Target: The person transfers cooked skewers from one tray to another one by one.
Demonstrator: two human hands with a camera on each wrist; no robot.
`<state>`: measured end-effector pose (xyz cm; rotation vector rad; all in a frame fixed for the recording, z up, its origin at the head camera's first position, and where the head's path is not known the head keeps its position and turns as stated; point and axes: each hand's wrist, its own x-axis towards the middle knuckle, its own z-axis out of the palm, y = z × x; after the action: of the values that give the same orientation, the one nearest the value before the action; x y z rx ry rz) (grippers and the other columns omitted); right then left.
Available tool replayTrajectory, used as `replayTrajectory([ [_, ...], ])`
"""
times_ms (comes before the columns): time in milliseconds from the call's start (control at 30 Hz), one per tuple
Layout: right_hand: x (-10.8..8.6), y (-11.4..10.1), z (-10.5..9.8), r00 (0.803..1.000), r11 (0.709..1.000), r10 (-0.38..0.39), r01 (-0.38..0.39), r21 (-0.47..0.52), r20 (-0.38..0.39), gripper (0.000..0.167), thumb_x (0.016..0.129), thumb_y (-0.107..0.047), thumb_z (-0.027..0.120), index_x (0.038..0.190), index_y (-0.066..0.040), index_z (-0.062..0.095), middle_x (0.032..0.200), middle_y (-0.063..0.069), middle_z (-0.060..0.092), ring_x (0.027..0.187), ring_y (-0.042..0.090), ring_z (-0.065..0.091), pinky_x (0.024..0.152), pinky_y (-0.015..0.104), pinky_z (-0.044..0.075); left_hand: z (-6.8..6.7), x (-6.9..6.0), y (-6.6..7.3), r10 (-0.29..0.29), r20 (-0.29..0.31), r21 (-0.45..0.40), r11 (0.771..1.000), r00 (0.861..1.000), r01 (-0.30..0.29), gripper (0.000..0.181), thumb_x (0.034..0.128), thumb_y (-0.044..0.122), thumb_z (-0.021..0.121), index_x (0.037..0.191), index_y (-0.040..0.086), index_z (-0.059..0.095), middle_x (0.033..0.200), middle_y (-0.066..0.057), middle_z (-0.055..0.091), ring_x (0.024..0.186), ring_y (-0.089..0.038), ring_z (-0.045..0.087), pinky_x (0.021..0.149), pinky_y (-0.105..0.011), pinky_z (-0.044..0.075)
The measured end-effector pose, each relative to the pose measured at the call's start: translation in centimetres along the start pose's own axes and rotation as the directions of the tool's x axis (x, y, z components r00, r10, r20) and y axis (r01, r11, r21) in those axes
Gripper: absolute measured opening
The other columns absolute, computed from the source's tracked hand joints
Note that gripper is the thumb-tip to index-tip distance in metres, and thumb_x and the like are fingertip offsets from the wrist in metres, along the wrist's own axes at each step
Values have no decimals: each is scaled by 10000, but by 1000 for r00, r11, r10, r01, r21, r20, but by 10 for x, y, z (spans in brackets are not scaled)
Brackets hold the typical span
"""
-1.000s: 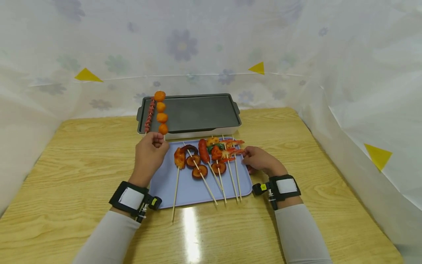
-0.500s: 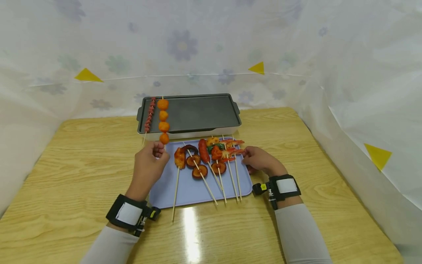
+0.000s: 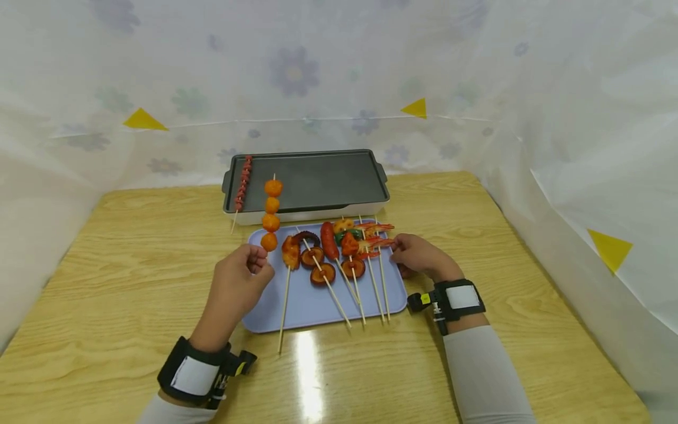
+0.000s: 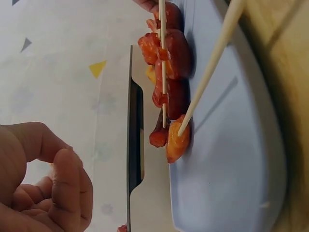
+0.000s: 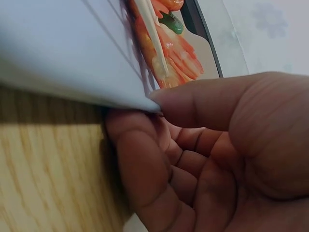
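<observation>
My left hand (image 3: 241,284) pinches the stick of an orange ball skewer (image 3: 271,222), which stands up over the left end of the lilac tray (image 3: 262,312). In the left wrist view, thumb and finger meet at the tip, and the skewer itself cannot be made out. At the tray's right edge, my right hand (image 3: 424,259) grips the rim, thumb (image 5: 193,104) on top and curled fingers below. Between the hands, the tray bears several skewers: a chicken-like piece (image 3: 291,253), mushroom slices (image 3: 322,274), a red sausage (image 3: 329,240) and shrimp (image 3: 377,241).
Behind the tray stands a dark griddle pan (image 3: 328,176) with a pale base. A skewer of small red meat pieces (image 3: 243,185) lies at its left end, stick over the front edge. All stands on a wooden table (image 3: 132,282), with white sheeting (image 3: 339,70) behind.
My left hand has drawn the orange ball skewer back from over the griddle, toward me and slightly right, to above the tray. My right hand stays at the tray's rim.
</observation>
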<state>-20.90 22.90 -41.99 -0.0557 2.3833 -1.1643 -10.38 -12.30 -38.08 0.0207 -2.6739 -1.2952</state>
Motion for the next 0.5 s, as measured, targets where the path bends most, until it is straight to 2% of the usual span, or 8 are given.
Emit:
replayTrajectory([
  [267,-2,-1,0,1000,1000,9,-10,16,10,180,972,-77,550,1127,0,500,914,124,553,689,209,571,593,311,496,-5,-16,-4,-87,106,51,995,990,82,160,829,47,635,978,-10,625,853,-97,619,758,-216,555,633,-281,486],
  [500,-1,0,0,1000,1000,8,-8,26,15,190,971,-80,551,1134,1,497,916,123,545,679,207,567,586,310,492,-3,-24,-15,-134,148,86,989,980,122,145,820,37,640,955,-11,622,813,-81,603,726,-214,539,620,-303,467],
])
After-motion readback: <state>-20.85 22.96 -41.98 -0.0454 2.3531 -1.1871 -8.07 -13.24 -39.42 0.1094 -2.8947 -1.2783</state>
